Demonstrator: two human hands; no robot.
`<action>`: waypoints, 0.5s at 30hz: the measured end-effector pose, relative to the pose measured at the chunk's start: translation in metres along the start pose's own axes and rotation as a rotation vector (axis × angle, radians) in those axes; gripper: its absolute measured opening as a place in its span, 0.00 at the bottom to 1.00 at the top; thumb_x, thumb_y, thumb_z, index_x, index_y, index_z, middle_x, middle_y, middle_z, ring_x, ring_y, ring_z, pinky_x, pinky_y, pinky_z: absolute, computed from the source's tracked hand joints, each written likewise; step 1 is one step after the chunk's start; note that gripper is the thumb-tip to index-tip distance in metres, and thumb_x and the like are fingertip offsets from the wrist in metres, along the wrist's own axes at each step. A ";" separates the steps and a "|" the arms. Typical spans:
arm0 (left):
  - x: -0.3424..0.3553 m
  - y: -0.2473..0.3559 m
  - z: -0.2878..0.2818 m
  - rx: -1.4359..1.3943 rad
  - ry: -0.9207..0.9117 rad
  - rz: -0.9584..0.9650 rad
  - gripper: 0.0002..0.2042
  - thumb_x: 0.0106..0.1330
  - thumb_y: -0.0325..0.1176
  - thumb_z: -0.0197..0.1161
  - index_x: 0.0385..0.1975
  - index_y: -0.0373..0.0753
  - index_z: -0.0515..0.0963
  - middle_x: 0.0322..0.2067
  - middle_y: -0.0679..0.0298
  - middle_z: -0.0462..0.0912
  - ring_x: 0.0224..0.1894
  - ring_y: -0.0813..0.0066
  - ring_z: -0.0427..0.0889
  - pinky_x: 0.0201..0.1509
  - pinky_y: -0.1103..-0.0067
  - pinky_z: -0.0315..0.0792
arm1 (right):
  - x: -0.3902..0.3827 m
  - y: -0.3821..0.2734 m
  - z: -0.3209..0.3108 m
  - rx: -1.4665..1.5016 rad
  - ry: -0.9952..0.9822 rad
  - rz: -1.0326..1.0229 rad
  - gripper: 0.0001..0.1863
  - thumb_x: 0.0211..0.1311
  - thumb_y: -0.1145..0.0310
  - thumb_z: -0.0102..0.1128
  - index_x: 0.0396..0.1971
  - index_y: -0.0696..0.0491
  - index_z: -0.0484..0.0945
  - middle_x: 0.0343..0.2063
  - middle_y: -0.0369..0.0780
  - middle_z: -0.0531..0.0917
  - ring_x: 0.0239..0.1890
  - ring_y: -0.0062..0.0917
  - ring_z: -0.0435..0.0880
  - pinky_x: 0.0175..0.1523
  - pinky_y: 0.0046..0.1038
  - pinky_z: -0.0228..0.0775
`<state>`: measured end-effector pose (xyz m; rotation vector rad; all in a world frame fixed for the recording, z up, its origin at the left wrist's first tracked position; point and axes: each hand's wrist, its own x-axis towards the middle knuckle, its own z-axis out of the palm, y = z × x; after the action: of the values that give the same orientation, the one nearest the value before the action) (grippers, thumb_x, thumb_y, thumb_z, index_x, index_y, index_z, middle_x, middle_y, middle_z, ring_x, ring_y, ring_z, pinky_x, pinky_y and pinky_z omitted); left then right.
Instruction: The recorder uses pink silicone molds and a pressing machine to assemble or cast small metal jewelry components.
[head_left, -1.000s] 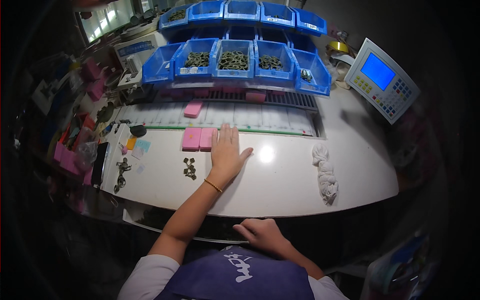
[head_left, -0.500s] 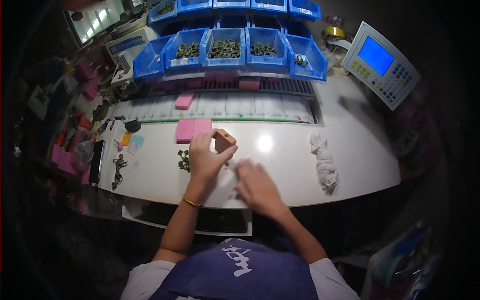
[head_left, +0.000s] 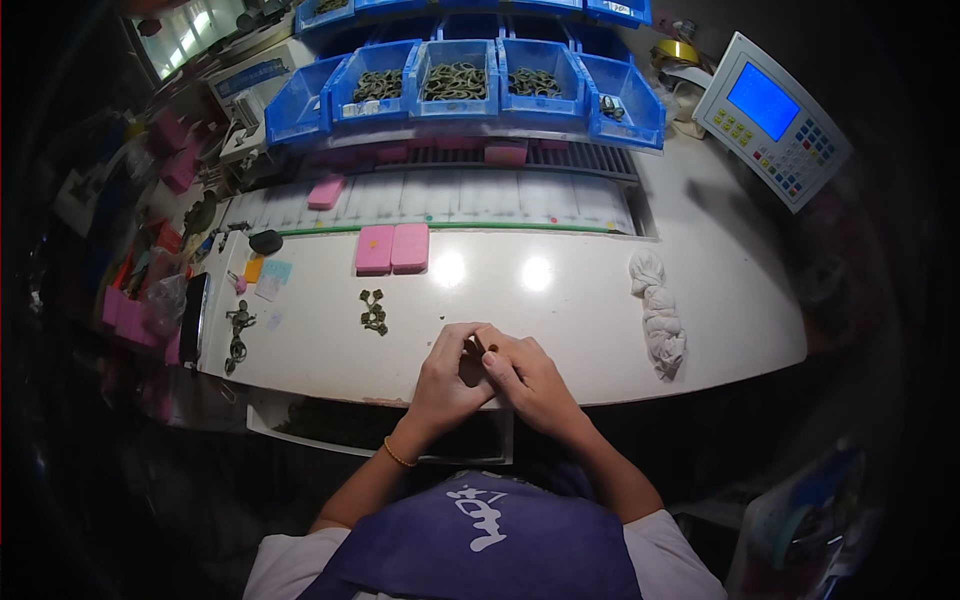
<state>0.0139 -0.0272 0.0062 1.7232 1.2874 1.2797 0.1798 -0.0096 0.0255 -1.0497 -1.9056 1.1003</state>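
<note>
The biggest change is at lower centre of the frame: the 2 hands are now together around 1 brown block, over the near edge of the white worktable. In the view from 0.5 s ago, only the left hand holds it, nearer the middle of the frame, with the right blurred and apart.

The left hand has its fingers curled round the block. The right hand closes on it from the other side, thumb on the block; the far fingertips are partly hidden, so I cannot tell how firmly they press. As I judge it, the work has gone from fetching the block to handling it with 2 hands.

At left of centre, 2 pink blocks stay side by side, the small dark metal pieces below them. Above, 1 more pink block has shifted leftward on the white strip, as have the strip's coloured dots. The twisted white cloth stays at right.
</note>
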 end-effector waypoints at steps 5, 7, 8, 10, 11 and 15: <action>0.000 0.007 0.000 0.118 -0.001 0.047 0.27 0.52 0.30 0.75 0.52 0.35 0.73 0.42 0.53 0.78 0.41 0.57 0.82 0.47 0.70 0.78 | -0.005 -0.004 -0.003 0.275 -0.045 0.266 0.27 0.76 0.56 0.45 0.62 0.63 0.71 0.40 0.47 0.79 0.46 0.32 0.72 0.56 0.32 0.65; 0.001 0.009 0.001 0.130 -0.001 0.067 0.27 0.52 0.30 0.75 0.52 0.35 0.73 0.42 0.54 0.79 0.42 0.59 0.83 0.47 0.71 0.78 | -0.004 0.013 -0.003 0.378 -0.025 0.301 0.27 0.77 0.56 0.43 0.61 0.63 0.71 0.39 0.46 0.79 0.43 0.28 0.74 0.54 0.30 0.66; 0.002 0.010 0.001 0.146 0.003 0.084 0.26 0.53 0.31 0.75 0.52 0.35 0.73 0.42 0.54 0.79 0.42 0.61 0.83 0.47 0.72 0.79 | -0.003 0.021 -0.003 0.482 -0.011 0.333 0.27 0.78 0.56 0.41 0.60 0.64 0.72 0.38 0.44 0.80 0.41 0.25 0.75 0.52 0.28 0.68; 0.000 0.010 -0.003 0.043 0.000 -0.034 0.26 0.55 0.30 0.74 0.53 0.34 0.72 0.43 0.57 0.79 0.44 0.66 0.83 0.49 0.73 0.78 | -0.002 0.029 -0.007 0.595 0.009 0.368 0.26 0.78 0.56 0.40 0.59 0.63 0.72 0.38 0.43 0.80 0.38 0.22 0.77 0.49 0.26 0.70; -0.001 0.009 -0.006 -0.061 -0.001 -0.154 0.26 0.56 0.28 0.73 0.54 0.34 0.71 0.43 0.59 0.79 0.45 0.71 0.82 0.51 0.75 0.78 | -0.001 0.031 -0.008 0.707 0.026 0.403 0.26 0.79 0.56 0.39 0.59 0.63 0.72 0.37 0.42 0.81 0.36 0.19 0.78 0.46 0.24 0.71; -0.001 0.005 -0.027 -0.295 0.092 -0.291 0.24 0.56 0.26 0.67 0.53 0.33 0.70 0.43 0.59 0.80 0.39 0.76 0.84 0.43 0.78 0.80 | -0.005 0.032 -0.007 0.449 0.181 0.357 0.19 0.74 0.68 0.49 0.58 0.62 0.71 0.42 0.44 0.81 0.36 0.24 0.80 0.45 0.27 0.74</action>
<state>-0.0099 -0.0315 0.0191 1.2371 1.2735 1.3117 0.1974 -0.0018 -0.0015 -1.2006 -1.2728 1.4901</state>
